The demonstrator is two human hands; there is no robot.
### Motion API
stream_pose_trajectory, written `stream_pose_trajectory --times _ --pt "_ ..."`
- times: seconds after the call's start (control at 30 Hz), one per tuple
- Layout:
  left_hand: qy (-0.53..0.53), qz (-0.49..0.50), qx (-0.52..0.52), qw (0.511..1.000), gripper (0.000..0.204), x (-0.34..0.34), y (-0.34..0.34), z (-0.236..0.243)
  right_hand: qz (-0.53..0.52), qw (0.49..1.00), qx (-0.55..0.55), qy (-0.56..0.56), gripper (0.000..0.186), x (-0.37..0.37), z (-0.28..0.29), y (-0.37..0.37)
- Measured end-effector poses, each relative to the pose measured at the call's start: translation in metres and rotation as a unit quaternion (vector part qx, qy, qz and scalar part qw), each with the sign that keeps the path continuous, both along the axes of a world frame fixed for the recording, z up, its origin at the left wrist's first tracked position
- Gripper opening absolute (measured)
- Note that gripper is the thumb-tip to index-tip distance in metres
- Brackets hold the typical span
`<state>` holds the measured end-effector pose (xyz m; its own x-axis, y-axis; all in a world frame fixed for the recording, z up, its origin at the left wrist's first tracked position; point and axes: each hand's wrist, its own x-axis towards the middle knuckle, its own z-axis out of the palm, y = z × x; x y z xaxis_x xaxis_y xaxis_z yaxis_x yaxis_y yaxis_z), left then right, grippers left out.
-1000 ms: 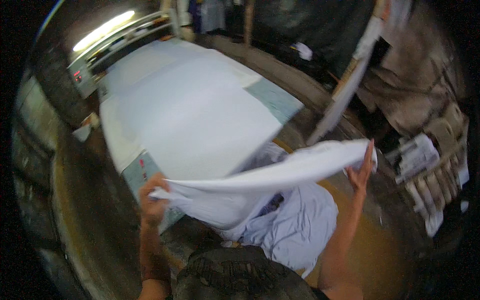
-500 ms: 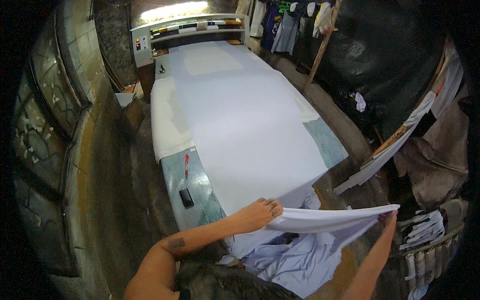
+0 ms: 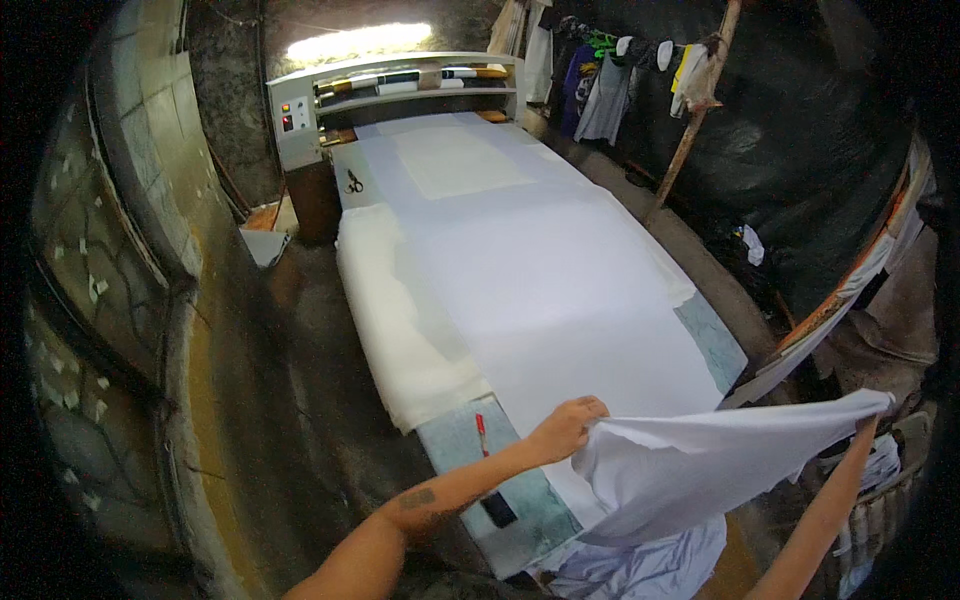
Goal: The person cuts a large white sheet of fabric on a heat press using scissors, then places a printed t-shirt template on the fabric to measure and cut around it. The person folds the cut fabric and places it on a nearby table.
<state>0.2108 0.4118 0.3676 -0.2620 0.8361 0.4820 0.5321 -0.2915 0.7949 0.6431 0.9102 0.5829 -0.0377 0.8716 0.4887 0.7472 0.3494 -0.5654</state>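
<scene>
My left hand (image 3: 568,428) is closed on a corner of a white cloth (image 3: 720,450), above the table's near end. My right hand (image 3: 864,425), largely hidden by the cloth, grips its other end at the right, so it hangs between them. A long white sheet (image 3: 560,300) lies along the table (image 3: 710,345), whose pale teal top shows at the edges. Below the held cloth is a bunched heap of white fabric (image 3: 640,560). A red pen (image 3: 481,430) and a flat black object (image 3: 498,508) lie by my left forearm; black scissors (image 3: 354,181) lie farther up.
A white machine (image 3: 298,130) with control buttons and rollers spans the table's far end. Garments (image 3: 600,95) hang on a line beside a wooden post (image 3: 680,150). A leaning pole (image 3: 860,280) draped with material stands at the right; a grimy wall (image 3: 120,300) runs along the left.
The view has swung round, showing more of the machine and garments. Both hands have shifted rightward in the picture, and the held cloth now hangs as a broader panel.
</scene>
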Motion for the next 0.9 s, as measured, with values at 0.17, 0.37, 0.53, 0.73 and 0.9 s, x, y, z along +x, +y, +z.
stream_pose_trajectory --times 0.17,0.37,0.53,0.73,0.9 --pt "-0.041 0.078 -0.009 0.996 0.034 -0.017 0.007 -0.022 -0.026 0.999 -0.019 0.016 0.037 -0.014 -0.039 -0.042" --pt "0.072 -0.108 -0.275 0.953 0.032 -0.034 0.0 -0.065 0.005 0.998 -0.045 0.045 0.038 -0.104 -0.059 -0.045" --pt "0.052 -0.217 -0.261 0.939 0.029 -0.071 -0.003 -0.072 0.067 0.995 -0.039 0.061 0.039 -0.233 -0.017 -0.043" --pt "-0.058 -0.155 -0.204 0.965 0.022 -0.199 -0.031 -0.004 0.111 0.99 -0.016 0.081 0.04 -0.401 0.04 -0.078" --pt "-0.134 0.01 -0.102 0.986 0.02 -0.412 -0.095 0.077 0.127 0.986 -0.016 0.104 0.042 -0.557 0.068 -0.127"
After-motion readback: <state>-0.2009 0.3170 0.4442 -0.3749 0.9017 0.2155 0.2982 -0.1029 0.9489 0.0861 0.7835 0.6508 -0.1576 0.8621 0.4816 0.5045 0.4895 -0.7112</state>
